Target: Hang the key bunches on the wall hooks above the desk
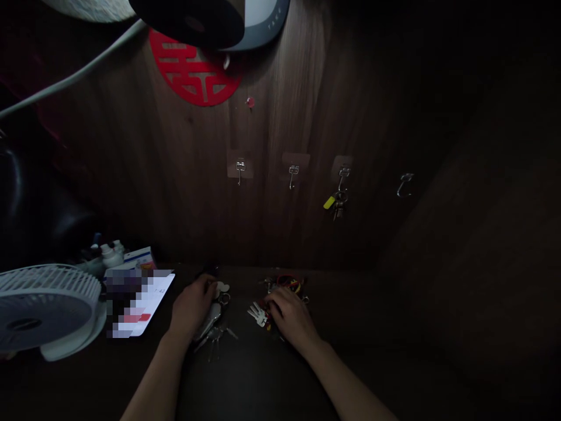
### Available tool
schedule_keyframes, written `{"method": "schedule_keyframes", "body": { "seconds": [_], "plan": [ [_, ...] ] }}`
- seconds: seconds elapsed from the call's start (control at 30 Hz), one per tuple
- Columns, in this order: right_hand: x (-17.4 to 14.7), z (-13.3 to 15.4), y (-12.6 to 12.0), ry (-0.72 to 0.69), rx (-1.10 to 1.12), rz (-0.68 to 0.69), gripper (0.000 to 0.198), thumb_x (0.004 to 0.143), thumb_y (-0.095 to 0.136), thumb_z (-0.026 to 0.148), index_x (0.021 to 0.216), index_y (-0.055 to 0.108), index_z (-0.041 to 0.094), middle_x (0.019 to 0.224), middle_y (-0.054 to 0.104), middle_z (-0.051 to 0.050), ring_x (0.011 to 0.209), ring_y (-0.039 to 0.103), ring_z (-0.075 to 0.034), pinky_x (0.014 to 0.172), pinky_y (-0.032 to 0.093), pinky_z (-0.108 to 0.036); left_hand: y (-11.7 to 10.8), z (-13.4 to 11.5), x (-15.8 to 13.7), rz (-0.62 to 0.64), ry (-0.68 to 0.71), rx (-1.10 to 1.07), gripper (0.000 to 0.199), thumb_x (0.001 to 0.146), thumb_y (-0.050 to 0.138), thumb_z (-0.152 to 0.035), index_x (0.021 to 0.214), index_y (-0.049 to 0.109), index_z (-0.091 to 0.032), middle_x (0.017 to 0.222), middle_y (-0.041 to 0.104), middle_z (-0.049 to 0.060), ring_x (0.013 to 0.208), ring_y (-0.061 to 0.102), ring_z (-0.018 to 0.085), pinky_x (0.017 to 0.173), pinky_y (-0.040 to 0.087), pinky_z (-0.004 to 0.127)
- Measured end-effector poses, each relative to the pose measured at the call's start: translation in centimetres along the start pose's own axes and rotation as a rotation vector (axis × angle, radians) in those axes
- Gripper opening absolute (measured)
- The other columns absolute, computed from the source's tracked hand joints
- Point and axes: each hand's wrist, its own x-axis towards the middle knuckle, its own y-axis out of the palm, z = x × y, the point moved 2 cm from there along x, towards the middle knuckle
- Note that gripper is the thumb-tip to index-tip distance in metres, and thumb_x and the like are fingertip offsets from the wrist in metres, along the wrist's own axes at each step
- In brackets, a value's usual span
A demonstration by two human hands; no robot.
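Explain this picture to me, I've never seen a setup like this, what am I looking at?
There's no machine: these are a person's bare left hand and right hand, seen by a camera worn on their head. On the dark tabletop, the left hand rests beside one set of keys and the right hand is over another bunch; it's too dim to tell whether either grips anything. Toward the left are a white fan and a lit screen. Ahead, hooks line a wooden panel, one holding more keys.
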Motion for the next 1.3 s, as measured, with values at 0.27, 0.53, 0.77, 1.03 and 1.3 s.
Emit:
{"method": "schedule_keyframes", "body": {
  "seconds": [0.27,0.53,0.77,1.03,1.3],
  "plan": [
    [0.0,-0.9,-0.4,0.092,-0.075,-0.032,0.024,0.081,0.046,0.005,0.085,0.063,0.022,0.089,0.064,-0.005,0.087,0.058,-0.021,0.079,0.046,-0.034,1.3,-0.7,0.0,0.048,0.110,-0.078,0.027,0.087,0.039,-0.030,0.095,0.064,-0.023,0.100,0.072,0.007,0.094,0.066,0.026,0.076,0.045,0.032],
    [0.3,-1.4,-0.8,0.150,-0.090,-0.037,0.023,0.082,0.046,0.007,0.084,0.063,0.023,0.089,0.064,-0.004,0.088,0.058,-0.021,0.080,0.044,-0.034,3.1,-2.2,-0.1,0.186,0.330,-0.326,0.034,0.089,0.035,-0.027,0.118,0.052,-0.023,0.110,0.070,0.002,0.103,0.064,0.016,0.087,0.048,0.026],
    [0.1,-1.7,-1.0,0.147,-0.115,-0.030,0.020,0.082,0.048,0.009,0.083,0.063,0.022,0.088,0.063,-0.005,0.089,0.057,-0.021,0.080,0.043,-0.034,2.0,-1.4,-0.4,0.289,0.356,-0.280,0.051,0.065,0.069,-0.029,0.115,0.059,-0.023,0.118,0.065,0.006,0.109,0.059,0.024,0.094,0.044,0.033],
    [0.0,-1.1,-1.2,0.088,-0.127,0.008,0.016,0.085,0.051,0.015,0.085,0.064,0.022,0.088,0.064,-0.004,0.088,0.055,-0.021,0.080,0.040,-0.035,1.9,-1.0,0.2,0.174,0.317,-0.266,0.029,0.081,0.052,-0.033,0.107,0.062,-0.024,0.110,0.069,0.003,0.102,0.062,0.022,0.089,0.044,0.031],
    [-0.2,2.3,-1.2,-0.118,0.018,0.154,0.022,0.087,0.051,0.019,0.106,0.062,0.024,0.099,0.065,-0.004,0.095,0.054,-0.019,0.086,0.039,-0.036,1.8,0.1,0.7,0.078,0.165,-0.142,0.029,0.081,0.053,-0.031,0.108,0.062,-0.024,0.115,0.068,0.003,0.107,0.060,0.023,0.089,0.044,0.031]
  ]
}}
